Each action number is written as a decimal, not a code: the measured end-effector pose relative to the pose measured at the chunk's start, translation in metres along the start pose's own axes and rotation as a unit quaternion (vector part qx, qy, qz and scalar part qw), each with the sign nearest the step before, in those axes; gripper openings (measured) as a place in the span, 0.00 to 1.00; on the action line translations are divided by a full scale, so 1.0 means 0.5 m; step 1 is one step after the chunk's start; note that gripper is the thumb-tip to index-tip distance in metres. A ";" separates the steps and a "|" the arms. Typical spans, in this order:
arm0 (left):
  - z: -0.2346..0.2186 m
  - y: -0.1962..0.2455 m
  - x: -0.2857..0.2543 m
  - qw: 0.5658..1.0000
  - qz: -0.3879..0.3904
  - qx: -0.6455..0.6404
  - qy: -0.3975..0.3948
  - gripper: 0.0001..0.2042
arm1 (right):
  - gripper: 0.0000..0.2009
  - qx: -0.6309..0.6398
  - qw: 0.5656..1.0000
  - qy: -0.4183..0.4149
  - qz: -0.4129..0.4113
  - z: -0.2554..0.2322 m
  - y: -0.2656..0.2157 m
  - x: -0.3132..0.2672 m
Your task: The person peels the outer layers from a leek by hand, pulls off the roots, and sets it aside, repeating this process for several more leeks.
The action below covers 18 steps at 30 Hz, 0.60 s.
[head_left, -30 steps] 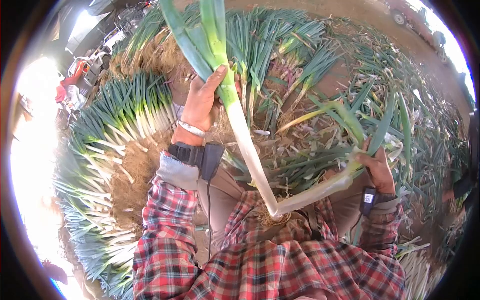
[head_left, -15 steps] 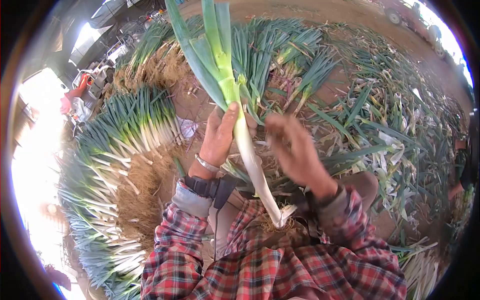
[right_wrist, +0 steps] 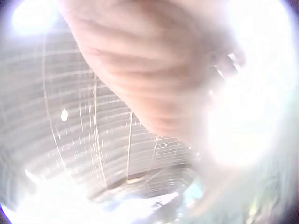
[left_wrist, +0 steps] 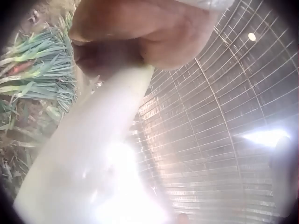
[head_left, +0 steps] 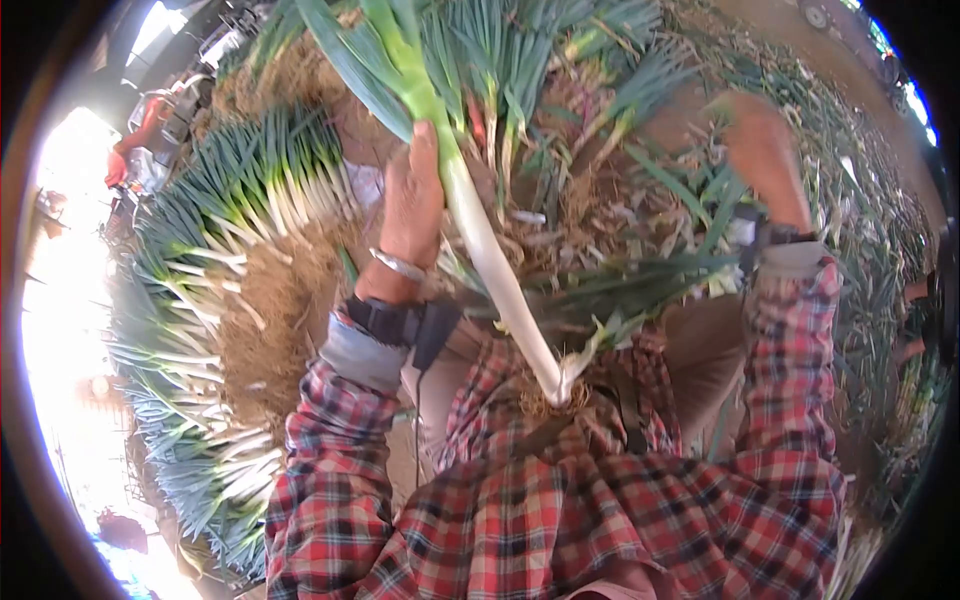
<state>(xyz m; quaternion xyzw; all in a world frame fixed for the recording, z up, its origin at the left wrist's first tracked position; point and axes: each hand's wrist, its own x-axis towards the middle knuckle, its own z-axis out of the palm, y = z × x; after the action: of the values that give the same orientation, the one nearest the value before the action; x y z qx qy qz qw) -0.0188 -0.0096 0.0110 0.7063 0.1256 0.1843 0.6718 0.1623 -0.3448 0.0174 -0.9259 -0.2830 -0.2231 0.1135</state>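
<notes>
A leek (head_left: 490, 270) is gripped upright by the left hand (head_left: 412, 215), root end in the lap. The right hand (head_left: 765, 150), at the stalk half a second earlier, has been flung outward, its fingers too blurred to read.

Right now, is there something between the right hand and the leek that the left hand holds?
Nothing visible does. The left hand grips the leek around its stalk. The right hand, blurred, is raised apart to the right; only leaf litter on the ground lies behind the gap.
</notes>
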 end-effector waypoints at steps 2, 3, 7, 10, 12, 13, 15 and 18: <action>0.006 0.001 -0.011 0.999 0.047 -0.025 -0.003 0.19 | 0.14 -0.065 0.988 0.083 0.115 0.010 0.019 -0.027; 0.012 0.004 -0.019 0.994 0.102 -0.047 -0.006 0.17 | 0.15 0.137 0.979 0.079 0.127 0.022 -0.022 -0.063; 0.023 0.008 0.001 0.988 0.147 0.043 0.021 0.14 | 0.27 0.421 0.891 -0.124 -0.113 0.088 -0.272 -0.234; 0.027 0.027 0.010 0.968 0.196 0.134 0.082 0.14 | 0.27 0.597 0.757 -0.265 -0.017 0.090 -0.401 -0.292; 0.026 0.048 0.013 0.964 0.220 0.122 0.085 0.15 | 0.23 0.610 0.724 -0.315 0.062 0.081 -0.401 -0.283; 0.025 0.074 0.009 0.979 0.191 0.032 0.061 0.16 | 0.23 0.608 0.729 -0.310 0.058 0.069 -0.391 -0.275; 0.009 0.105 0.009 0.984 0.137 -0.114 -0.012 0.22 | 0.19 0.796 0.481 -0.359 0.072 0.041 -0.365 -0.256; -0.002 0.127 0.029 0.912 0.076 -0.353 -0.194 0.21 | 0.17 0.812 0.374 -0.448 0.011 0.049 -0.364 -0.257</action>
<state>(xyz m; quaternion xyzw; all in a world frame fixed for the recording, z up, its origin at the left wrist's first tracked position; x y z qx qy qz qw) -0.0108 -0.0070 0.0757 0.4520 -0.1349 0.1264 0.8726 -0.0286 -0.2493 -0.0502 -0.3572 -0.3281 0.5626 0.6695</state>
